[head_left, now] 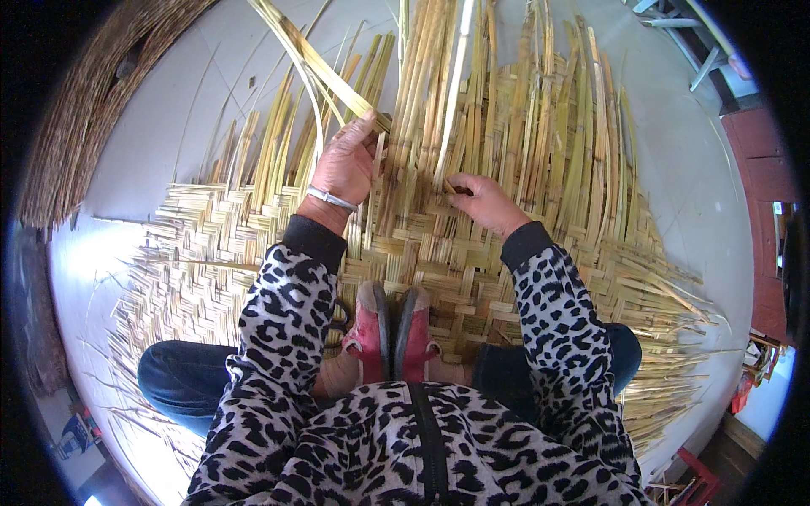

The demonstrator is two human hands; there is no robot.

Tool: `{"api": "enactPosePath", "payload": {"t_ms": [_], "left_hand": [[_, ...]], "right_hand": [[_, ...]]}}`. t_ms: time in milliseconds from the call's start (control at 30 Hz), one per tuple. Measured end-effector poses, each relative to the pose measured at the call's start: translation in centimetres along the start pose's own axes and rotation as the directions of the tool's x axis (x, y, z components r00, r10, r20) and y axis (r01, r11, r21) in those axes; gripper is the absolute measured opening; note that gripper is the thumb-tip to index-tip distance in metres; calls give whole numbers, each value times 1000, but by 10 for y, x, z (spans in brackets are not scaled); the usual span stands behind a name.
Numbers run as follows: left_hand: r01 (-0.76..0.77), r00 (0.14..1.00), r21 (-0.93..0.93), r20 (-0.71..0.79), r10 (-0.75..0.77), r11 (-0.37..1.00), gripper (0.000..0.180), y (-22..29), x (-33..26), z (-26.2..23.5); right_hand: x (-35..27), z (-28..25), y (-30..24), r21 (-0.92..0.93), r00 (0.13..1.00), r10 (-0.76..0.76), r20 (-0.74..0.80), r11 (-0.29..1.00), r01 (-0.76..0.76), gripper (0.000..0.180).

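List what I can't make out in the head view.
In the head view:
Left hand: some fingers, hidden by the hand itself.
Right hand: its exact contact with the strips, covered by its fingers.
Wide strip: far end, cut off by the top edge.
Woven mat: the part under the red shoes.
Brown bundle: outer side, lost in the dark rim.

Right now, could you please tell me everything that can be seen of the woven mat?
The woven mat lies spread on the pale floor. Its flat strips, yellowish, greenish and tan, look like split cane or bamboo. The near part is interlaced over and under; long unwoven ends stick out at the far side, and ragged ends at both sides. Red shoes rest on it. The left hand grips a wide pale strip; the right hand has fingertips among the strips, their hold unclear.
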State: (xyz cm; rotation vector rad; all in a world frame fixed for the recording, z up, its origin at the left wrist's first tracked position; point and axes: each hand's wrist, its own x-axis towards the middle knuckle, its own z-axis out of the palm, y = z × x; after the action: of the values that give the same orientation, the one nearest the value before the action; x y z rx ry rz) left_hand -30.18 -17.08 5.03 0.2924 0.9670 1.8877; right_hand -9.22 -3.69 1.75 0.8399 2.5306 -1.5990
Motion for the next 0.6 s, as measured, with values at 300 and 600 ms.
{"api": "enactPosePath", "payload": {"t_ms": [300, 600], "left_hand": [[-12, 998, 239, -58, 27, 971, 14, 26, -33, 27], [-227, 935, 868, 67, 349, 442, 24, 23, -29, 12]], "right_hand": [[1, 0, 4, 43, 999, -32, -17, 999, 33, 40], [6, 1, 5, -12, 999, 7, 44, 1000, -7, 36]]}}
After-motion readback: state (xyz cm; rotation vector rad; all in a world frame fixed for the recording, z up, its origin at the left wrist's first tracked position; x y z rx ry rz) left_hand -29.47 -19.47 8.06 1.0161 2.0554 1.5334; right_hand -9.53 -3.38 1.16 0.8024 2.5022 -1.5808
